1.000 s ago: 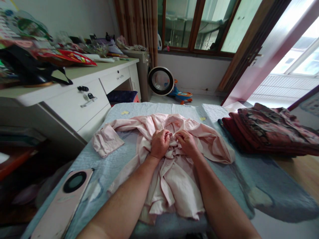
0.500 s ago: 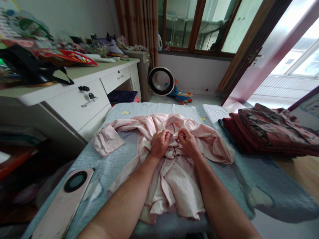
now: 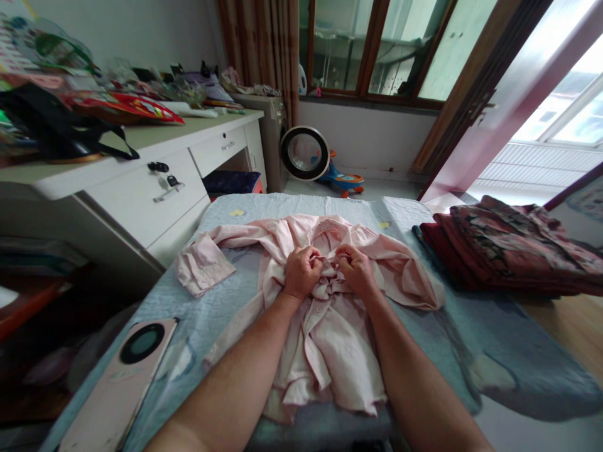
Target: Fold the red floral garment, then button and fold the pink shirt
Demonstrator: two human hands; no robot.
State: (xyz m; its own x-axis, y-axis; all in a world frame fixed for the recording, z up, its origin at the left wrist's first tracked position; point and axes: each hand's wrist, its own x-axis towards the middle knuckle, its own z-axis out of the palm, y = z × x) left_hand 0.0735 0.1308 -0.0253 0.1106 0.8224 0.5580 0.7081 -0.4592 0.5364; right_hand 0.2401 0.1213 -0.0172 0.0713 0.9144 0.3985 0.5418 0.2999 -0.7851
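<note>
- In the head view, a pink shirt (image 3: 339, 351) is spread across a pale blue cover (image 3: 513, 351), its collar turned away from the viewer and its hem toward the viewer.
- Fabric just below the shirt's collar is pinched narrowly by the left hand (image 3: 304, 273).
- The opposite side of the shirt's front is gripped just as narrowly by the right hand (image 3: 355, 270), a small gap being left between the two hands.
- Buttons (image 3: 318, 309) are seen down the shirt's front, below the hands.
- Left of the shirt's hem, a pink phone (image 3: 115, 389) is laid; the faint marking on its back cannot be read.
- Right of the shirt, folded dark red and patterned cloths (image 3: 522, 245) are stacked.
- Beyond the shirt to the left, a red packet (image 3: 127, 108) is placed on a cluttered desk (image 3: 141, 135); its print is too blurred to be read.
</note>
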